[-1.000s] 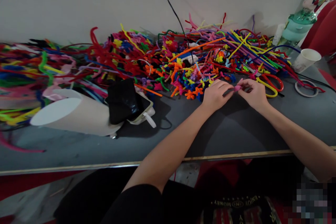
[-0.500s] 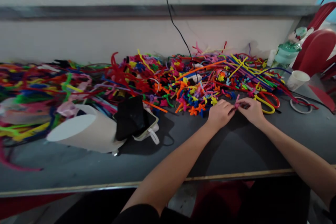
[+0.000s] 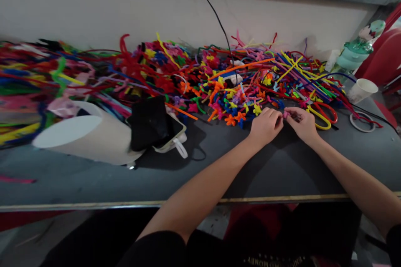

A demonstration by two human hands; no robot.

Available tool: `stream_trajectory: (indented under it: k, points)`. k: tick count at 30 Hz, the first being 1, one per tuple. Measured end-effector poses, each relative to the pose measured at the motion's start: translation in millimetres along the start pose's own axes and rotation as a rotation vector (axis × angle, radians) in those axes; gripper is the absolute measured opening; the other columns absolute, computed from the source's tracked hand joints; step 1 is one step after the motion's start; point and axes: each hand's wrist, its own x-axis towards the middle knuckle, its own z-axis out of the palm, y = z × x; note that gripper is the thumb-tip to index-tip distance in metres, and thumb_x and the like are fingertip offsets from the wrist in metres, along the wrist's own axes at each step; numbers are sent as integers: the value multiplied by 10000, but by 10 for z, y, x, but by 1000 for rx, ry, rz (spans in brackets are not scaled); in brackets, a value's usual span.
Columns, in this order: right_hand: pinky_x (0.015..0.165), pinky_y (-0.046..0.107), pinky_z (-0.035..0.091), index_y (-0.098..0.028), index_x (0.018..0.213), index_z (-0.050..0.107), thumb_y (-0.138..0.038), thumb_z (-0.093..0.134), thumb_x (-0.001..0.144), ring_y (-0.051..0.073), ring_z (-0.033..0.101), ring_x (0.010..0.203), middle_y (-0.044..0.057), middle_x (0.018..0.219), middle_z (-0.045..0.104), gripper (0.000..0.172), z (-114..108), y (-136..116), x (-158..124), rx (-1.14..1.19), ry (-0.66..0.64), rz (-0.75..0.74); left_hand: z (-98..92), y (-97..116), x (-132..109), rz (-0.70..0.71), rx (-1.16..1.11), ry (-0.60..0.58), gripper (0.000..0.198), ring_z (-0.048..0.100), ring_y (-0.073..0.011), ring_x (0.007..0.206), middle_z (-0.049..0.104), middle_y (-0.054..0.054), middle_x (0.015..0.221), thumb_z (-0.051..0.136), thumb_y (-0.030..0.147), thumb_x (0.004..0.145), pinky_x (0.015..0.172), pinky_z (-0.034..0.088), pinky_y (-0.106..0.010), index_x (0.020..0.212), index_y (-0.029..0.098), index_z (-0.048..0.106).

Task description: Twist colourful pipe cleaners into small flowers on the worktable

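Between my two hands is a small pink pipe cleaner [image 3: 286,114], bent into a little bunch and mostly covered by fingers. My left hand [image 3: 265,127] is closed, its thumb and forefinger pinched at the left side of the bunch. From the right, my right hand [image 3: 302,126] grips it between thumb and fingertips. Just beyond my left hand lie small pipe cleaner flowers, among them an orange flower [image 3: 235,118] and a yellow one [image 3: 257,109]. A yellow loop [image 3: 319,122] rests beside my right hand, touching a red loop [image 3: 329,110].
A long heap of coloured pipe cleaners [image 3: 140,64] runs along the wall. On the left stand a white tube-like roll [image 3: 84,139] and a black phone-like device [image 3: 148,123]. A paper cup [image 3: 362,90], a grey ring [image 3: 362,122] and a green bottle [image 3: 354,56] are at right.
The view has tipped downward, so the table sits higher in it. A pink end that stuck up above my fingers no longer shows; a small bunch is visible instead.
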Motion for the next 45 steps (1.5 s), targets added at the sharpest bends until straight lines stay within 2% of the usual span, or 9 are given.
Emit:
stream_trajectory:
  k: [4, 8, 14, 17, 21, 28, 34, 38, 45]
  points:
    - [591, 278, 521, -184, 808, 760, -335, 684, 764, 155, 662, 657, 56, 797, 755, 175, -9, 61, 44, 82, -64, 20, 5, -35, 18, -40, -147, -56, 114, 619, -182, 807, 695, -53, 807, 548, 207, 896, 714, 496, -295, 832, 170, 635]
    - [488, 253, 487, -181, 800, 777, -421, 777, 675, 139, 619, 565, 42, 670, 716, 270, -86, 73, 75, 220, -207, 138, -16, -75, 42, -57, -372, -150, 135, 616, -167, 782, 695, -47, 785, 549, 219, 895, 745, 499, -305, 808, 171, 640]
    - [473, 243, 468, -169, 792, 781, -428, 809, 650, 126, 594, 533, 35, 613, 686, 297, -149, 54, 110, 218, -273, 195, -9, -121, 61, -231, -634, -311, 189, 588, -122, 661, 711, -41, 813, 552, 292, 905, 564, 443, -232, 861, 156, 674]
    - [504, 257, 472, -175, 839, 782, -408, 741, 723, 135, 608, 565, 47, 685, 719, 264, -118, 43, 101, 148, -191, 151, 4, -153, 71, -264, -569, -246, 196, 630, -144, 753, 727, -58, 882, 502, 238, 928, 634, 487, -255, 956, 155, 678]
    - [661, 294, 502, -203, 836, 788, -246, 657, 775, 143, 616, 654, 44, 788, 737, 151, -90, -6, 58, -155, -95, -61, -11, -158, 60, -210, -412, -148, 306, 658, -182, 899, 738, -76, 963, 495, 138, 900, 792, 526, -321, 1169, 152, 639]
    - [653, 287, 504, -223, 975, 786, -215, 585, 831, 163, 626, 722, 50, 827, 707, 248, -91, -79, 19, -288, -91, -174, -8, -78, 13, -66, -237, -81, 191, 664, -192, 938, 755, -62, 985, 616, 308, 929, 846, 517, -340, 1039, 181, 707]
    - [648, 310, 523, -209, 987, 791, -306, 625, 844, 181, 670, 696, 65, 862, 763, 240, -64, -72, -15, -262, -52, -141, -15, -100, 18, -138, -201, -73, 223, 672, -189, 906, 764, -48, 941, 648, 373, 914, 835, 510, -336, 1022, 190, 716]
    - [629, 317, 551, -195, 966, 797, -326, 623, 843, 205, 711, 711, 73, 855, 778, 250, -47, -45, -30, -218, -20, -100, -32, -66, 14, -122, -190, -64, 215, 656, -174, 835, 754, -32, 854, 612, 369, 938, 768, 501, -306, 909, 188, 725]
    - [667, 341, 584, -199, 938, 794, -337, 639, 836, 217, 729, 747, 71, 903, 785, 231, -49, -32, -24, -193, 5, -87, -27, -54, 10, -79, -147, -74, 268, 647, -184, 844, 738, -59, 833, 543, 371, 974, 742, 509, -315, 947, 184, 732]
